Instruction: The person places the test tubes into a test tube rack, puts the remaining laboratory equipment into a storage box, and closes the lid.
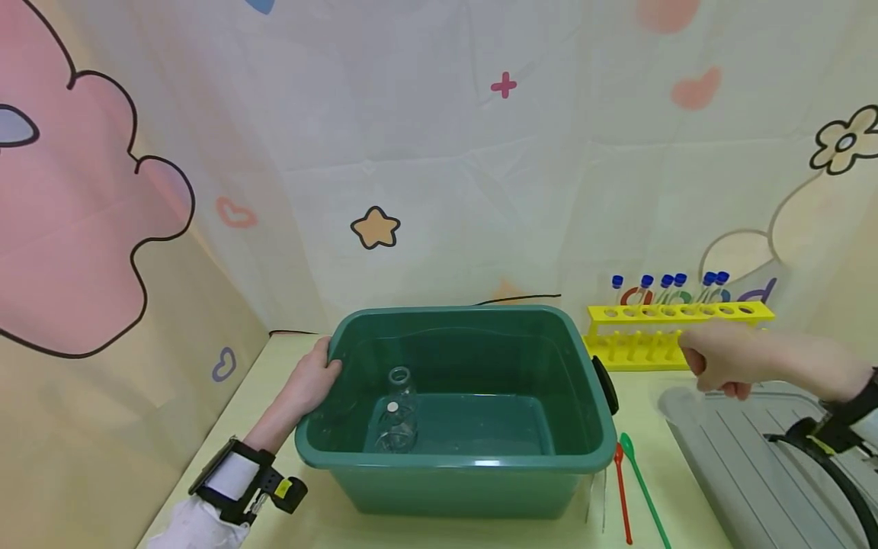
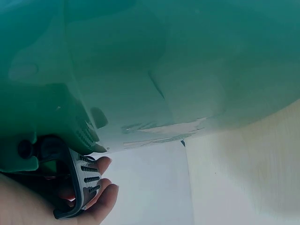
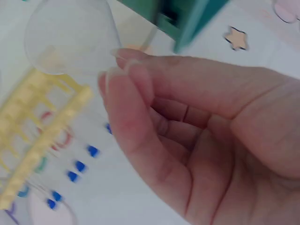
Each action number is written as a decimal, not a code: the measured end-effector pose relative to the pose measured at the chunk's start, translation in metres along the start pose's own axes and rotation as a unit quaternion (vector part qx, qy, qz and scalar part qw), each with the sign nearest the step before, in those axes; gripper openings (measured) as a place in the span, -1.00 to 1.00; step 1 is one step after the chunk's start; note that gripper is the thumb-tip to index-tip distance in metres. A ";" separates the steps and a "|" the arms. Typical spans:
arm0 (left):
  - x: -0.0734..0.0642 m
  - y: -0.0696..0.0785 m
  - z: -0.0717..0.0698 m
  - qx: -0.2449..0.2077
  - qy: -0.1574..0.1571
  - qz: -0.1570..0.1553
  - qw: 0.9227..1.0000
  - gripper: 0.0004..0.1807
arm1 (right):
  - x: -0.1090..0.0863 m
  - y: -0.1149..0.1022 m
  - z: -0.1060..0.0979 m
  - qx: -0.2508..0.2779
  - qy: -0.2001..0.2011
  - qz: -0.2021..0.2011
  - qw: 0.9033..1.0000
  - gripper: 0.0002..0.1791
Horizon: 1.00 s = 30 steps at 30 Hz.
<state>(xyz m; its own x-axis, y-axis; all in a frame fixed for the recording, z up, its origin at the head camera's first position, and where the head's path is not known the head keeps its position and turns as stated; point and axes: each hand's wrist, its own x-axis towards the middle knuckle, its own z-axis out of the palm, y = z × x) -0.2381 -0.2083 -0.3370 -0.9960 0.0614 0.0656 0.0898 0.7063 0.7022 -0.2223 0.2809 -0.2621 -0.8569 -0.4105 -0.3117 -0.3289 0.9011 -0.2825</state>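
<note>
A green plastic tub (image 1: pixel 453 460) stands in the middle of the table. My left hand (image 1: pixel 312 381) grips its left side, the fingers curled round the black handle (image 2: pixel 86 180) in the left wrist view. Inside the tub, at the left, are a clear open-necked bottle (image 1: pixel 402 381) and a clear vessel with a white tip (image 1: pixel 395 436). To the right of the tub my right hand (image 1: pixel 730 356) is raised above a grey grooved board (image 1: pixel 741 457). Its thumb and fingertips pinch a thin, transparent piece with a rounded edge (image 3: pixel 70 35); its exact kind is unclear.
Behind my right hand stands a yellow rack (image 1: pixel 641 314) with several blue-capped test tubes (image 1: pixel 646 286). Red (image 1: pixel 623 496) and green (image 1: pixel 645 488) long-handled spoons lie beside the tub, near thin clear rods (image 1: pixel 604 503). A patterned cloth (image 1: pixel 439 191) hangs behind the table.
</note>
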 end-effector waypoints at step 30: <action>0.000 0.001 -0.001 0.019 0.011 0.023 0.999 -0.56 | 0.094 -0.169 -0.027 -0.054 0.076 -0.194 0.977 -0.86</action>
<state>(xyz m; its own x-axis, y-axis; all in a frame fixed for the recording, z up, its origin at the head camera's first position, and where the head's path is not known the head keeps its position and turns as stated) -0.2379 -0.2081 -0.3357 -0.9904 0.0792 0.1130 0.1348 0.7295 0.6706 -0.2574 0.0937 -0.2192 -0.7052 -0.7065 -0.0599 -0.6740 0.6941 -0.2529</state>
